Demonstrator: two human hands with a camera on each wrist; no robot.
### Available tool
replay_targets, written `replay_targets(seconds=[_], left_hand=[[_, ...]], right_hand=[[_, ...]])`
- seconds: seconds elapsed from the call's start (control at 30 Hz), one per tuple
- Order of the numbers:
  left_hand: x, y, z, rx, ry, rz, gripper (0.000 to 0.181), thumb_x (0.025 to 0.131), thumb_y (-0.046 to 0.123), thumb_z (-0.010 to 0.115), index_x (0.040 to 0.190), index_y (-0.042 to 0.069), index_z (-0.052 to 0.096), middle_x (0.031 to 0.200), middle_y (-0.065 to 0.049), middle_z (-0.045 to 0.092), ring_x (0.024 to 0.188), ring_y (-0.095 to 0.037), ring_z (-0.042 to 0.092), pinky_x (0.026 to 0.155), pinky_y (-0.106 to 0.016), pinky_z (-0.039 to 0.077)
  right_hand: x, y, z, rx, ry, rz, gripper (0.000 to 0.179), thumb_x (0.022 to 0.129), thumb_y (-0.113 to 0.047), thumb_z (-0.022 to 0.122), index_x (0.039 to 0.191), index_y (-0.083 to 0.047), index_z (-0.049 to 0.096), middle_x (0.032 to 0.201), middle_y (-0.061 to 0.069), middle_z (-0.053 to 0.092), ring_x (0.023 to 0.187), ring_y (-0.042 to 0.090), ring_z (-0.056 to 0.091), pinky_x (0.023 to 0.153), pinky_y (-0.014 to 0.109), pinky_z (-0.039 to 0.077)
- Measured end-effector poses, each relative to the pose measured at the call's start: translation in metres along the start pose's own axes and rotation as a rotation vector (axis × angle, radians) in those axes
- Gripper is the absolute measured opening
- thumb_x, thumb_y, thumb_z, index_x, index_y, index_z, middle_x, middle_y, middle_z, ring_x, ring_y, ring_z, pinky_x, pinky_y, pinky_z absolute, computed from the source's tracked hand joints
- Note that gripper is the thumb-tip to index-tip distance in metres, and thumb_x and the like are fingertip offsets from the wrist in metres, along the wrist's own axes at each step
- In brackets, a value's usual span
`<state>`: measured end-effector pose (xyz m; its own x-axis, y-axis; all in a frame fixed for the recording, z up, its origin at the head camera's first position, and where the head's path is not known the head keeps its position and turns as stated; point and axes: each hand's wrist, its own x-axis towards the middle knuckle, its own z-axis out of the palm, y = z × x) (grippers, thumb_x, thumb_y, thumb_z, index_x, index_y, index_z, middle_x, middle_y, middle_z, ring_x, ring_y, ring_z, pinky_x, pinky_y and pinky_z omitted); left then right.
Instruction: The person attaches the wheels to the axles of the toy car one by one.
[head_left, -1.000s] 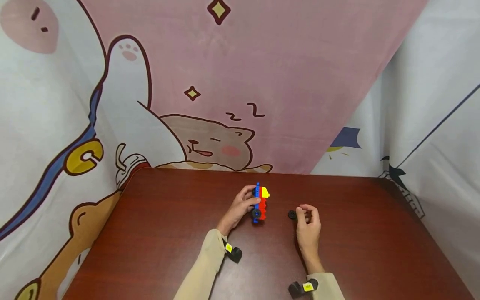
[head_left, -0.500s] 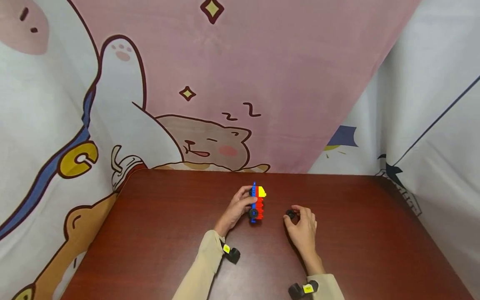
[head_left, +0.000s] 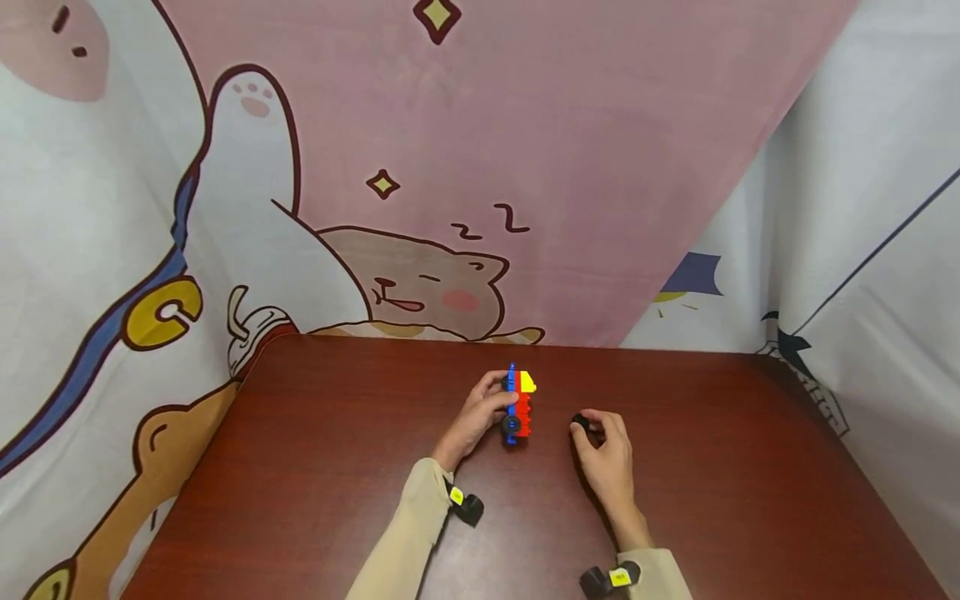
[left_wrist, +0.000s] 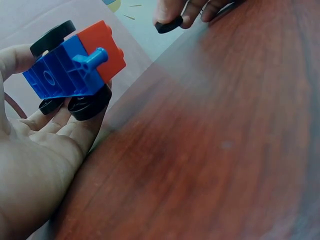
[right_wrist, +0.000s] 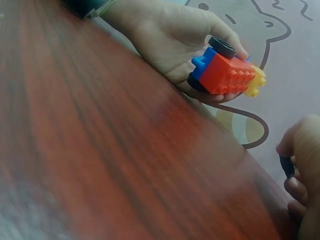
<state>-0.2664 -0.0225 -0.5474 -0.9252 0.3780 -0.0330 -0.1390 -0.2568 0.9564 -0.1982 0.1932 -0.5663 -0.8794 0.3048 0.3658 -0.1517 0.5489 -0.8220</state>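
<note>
My left hand (head_left: 470,423) grips a toy brick vehicle (head_left: 523,417) by its sides, tipped up above the table. The vehicle has a blue base (left_wrist: 60,72), red bricks (right_wrist: 227,75) and a yellow brick (head_left: 527,382) at its far end. Three black wheels show on the base in the left wrist view, one of them a top wheel (left_wrist: 52,37); the fourth corner is hidden by the thumb. To the right, my right hand (head_left: 609,467) pinches a loose black wheel (left_wrist: 169,26) between thumb and fingers, apart from the vehicle.
Both hands are over a dark reddish wooden table (head_left: 360,500). A printed cloth (head_left: 600,167) with cartoon animals hangs behind the table and along its sides. Black cameras on straps sit on both wrists, such as the left wrist camera (head_left: 468,510).
My right hand has shifted slightly left and its thumb and fingers have closed round the loose wheel, which has turned in them. The left hand and vehicle stay nearly still.
</note>
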Motion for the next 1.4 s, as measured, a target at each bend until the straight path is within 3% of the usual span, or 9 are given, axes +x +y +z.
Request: replay_targets(seconds=[0.1,0.23,0.33,0.47,0.67,0.8,1.03,1.2,1.4], left_hand=[[-0.001,-0.001,-0.001,0.001,0.009,0.000,0.046,0.096,0.017,0.060,0.136,0.005,0.044,0.122,-0.012,0.062,0.095,-0.014,0.066,0.086,-0.030,0.056],[-0.001,0.000,-0.001,0.013,0.017,-0.004,0.046,0.096,0.018,0.061,0.137,0.007,0.045,0.125,-0.013,0.062,0.096,-0.014,0.067,0.087,-0.030,0.056],[0.000,0.000,-0.001,0.030,0.025,-0.007,0.047,0.096,0.021,0.062,0.138,0.007,0.045,0.125,-0.013,0.062,0.097,-0.014,0.066,0.087,-0.029,0.056],[0.002,-0.001,0.001,0.015,0.053,-0.028,0.047,0.097,0.022,0.060,0.138,0.006,0.045,0.118,-0.010,0.064,0.094,-0.012,0.064,0.083,-0.027,0.055],[0.004,-0.007,0.004,-0.032,0.049,-0.040,0.046,0.097,0.018,0.058,0.138,0.004,0.044,0.108,0.000,0.068,0.091,-0.008,0.065,0.079,-0.025,0.054],[0.004,-0.006,0.003,-0.002,0.047,-0.018,0.045,0.097,0.016,0.060,0.138,0.004,0.045,0.100,0.004,0.067,0.087,-0.006,0.064,0.079,-0.024,0.053],[0.004,-0.001,-0.002,0.108,-0.008,0.018,0.049,0.098,0.012,0.059,0.143,0.004,0.043,0.120,-0.012,0.067,0.096,-0.005,0.064,0.084,-0.023,0.052],[0.004,0.001,-0.004,0.002,-0.059,-0.031,0.047,0.102,0.020,0.047,0.145,0.002,0.040,0.108,0.002,0.067,0.092,-0.005,0.063,0.084,-0.023,0.051],[0.006,0.001,-0.002,-0.098,-0.071,-0.052,0.030,0.106,0.035,0.037,0.127,0.014,0.042,0.086,0.011,0.063,0.081,-0.004,0.060,0.075,-0.022,0.050]], right_hand=[[0.000,0.000,0.003,0.070,0.021,-0.054,0.023,0.084,-0.004,0.077,0.107,-0.004,0.071,0.105,0.009,0.063,0.089,0.016,0.056,0.074,0.010,0.042],[0.002,-0.006,0.012,0.186,0.058,-0.165,0.026,0.083,0.004,0.075,0.109,0.000,0.070,0.106,0.015,0.062,0.088,0.022,0.055,0.074,0.016,0.044],[0.005,-0.015,0.023,0.263,0.092,-0.239,0.028,0.082,0.010,0.073,0.110,0.005,0.069,0.106,0.022,0.060,0.087,0.031,0.053,0.075,0.022,0.044],[0.010,-0.029,0.044,0.318,0.104,-0.307,0.027,0.082,0.013,0.070,0.109,0.010,0.067,0.106,0.026,0.059,0.088,0.036,0.052,0.079,0.019,0.043],[0.020,-0.049,0.061,0.321,0.056,-0.327,0.027,0.086,0.003,0.072,0.113,0.001,0.069,0.111,0.016,0.061,0.094,0.023,0.057,0.082,0.021,0.047],[0.024,-0.055,0.064,0.285,0.021,-0.379,0.028,0.087,0.000,0.073,0.114,0.000,0.069,0.115,0.014,0.063,0.103,0.023,0.056,0.087,0.026,0.045],[0.030,-0.063,0.063,0.253,-0.054,-0.367,0.029,0.089,-0.007,0.074,0.117,-0.004,0.069,0.120,0.010,0.065,0.112,0.024,0.057,0.093,0.032,0.045],[0.029,-0.060,0.063,0.272,-0.060,-0.326,0.027,0.089,-0.006,0.073,0.116,-0.006,0.070,0.118,0.011,0.065,0.109,0.025,0.058,0.088,0.034,0.045],[0.027,-0.060,0.061,0.252,-0.075,-0.352,0.028,0.089,-0.004,0.073,0.116,-0.004,0.069,0.118,0.011,0.065,0.111,0.025,0.057,0.090,0.034,0.047]])
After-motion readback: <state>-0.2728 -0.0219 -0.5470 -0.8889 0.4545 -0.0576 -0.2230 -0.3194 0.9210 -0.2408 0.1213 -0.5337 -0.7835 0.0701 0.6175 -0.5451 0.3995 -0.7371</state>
